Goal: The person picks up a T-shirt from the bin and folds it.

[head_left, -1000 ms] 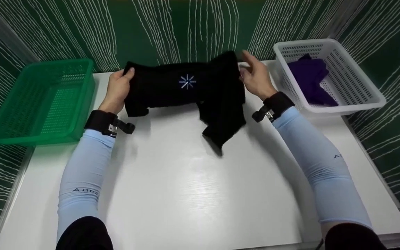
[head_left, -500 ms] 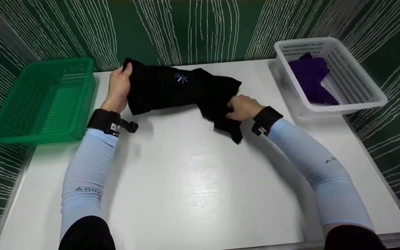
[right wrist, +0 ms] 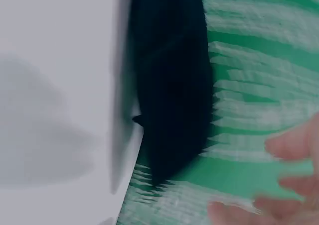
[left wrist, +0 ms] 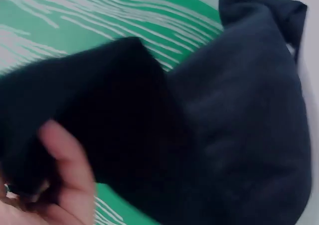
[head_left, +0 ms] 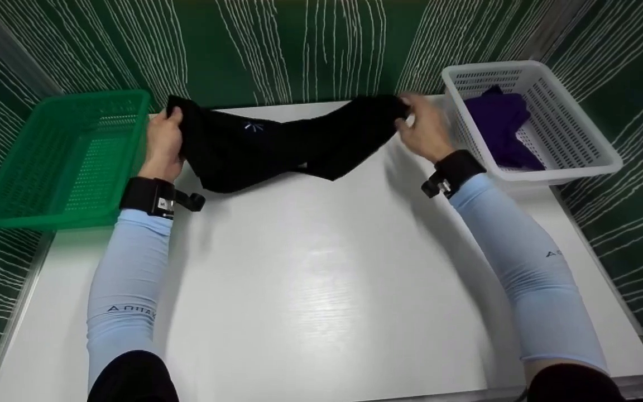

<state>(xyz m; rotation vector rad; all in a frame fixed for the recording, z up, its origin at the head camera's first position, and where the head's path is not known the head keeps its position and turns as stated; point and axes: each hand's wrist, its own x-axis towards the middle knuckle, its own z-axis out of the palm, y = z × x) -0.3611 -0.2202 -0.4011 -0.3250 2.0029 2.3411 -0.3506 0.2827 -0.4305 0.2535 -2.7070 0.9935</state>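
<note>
A black garment (head_left: pixel 277 145) with a small pale starburst print stretches across the back of the white table, its middle sagging. My left hand (head_left: pixel 164 139) grips its left end, thumb on the near face. In the left wrist view the fingers (left wrist: pixel 75 175) curl into dark folds of the garment (left wrist: pixel 239 100). At the other end, my right hand (head_left: pixel 425 125) is right beside the raised corner, thumb and fingers spread. The right wrist view shows its blurred fingers (right wrist: pixel 289 145) apart from the hanging end of the garment (right wrist: pixel 174 85).
On the left stands a green basket (head_left: pixel 62 223). A white basket (head_left: pixel 550 173) with a purple cloth (head_left: pixel 500 125) in it stands at the back right. Behind the table (head_left: pixel 321 290) rises a green wall (head_left: pixel 344 50) with white wavy lines.
My right hand went down to the garment's lower right part, then up and right, drawing that end out. The left hand has shifted left, keeping its grip.
</note>
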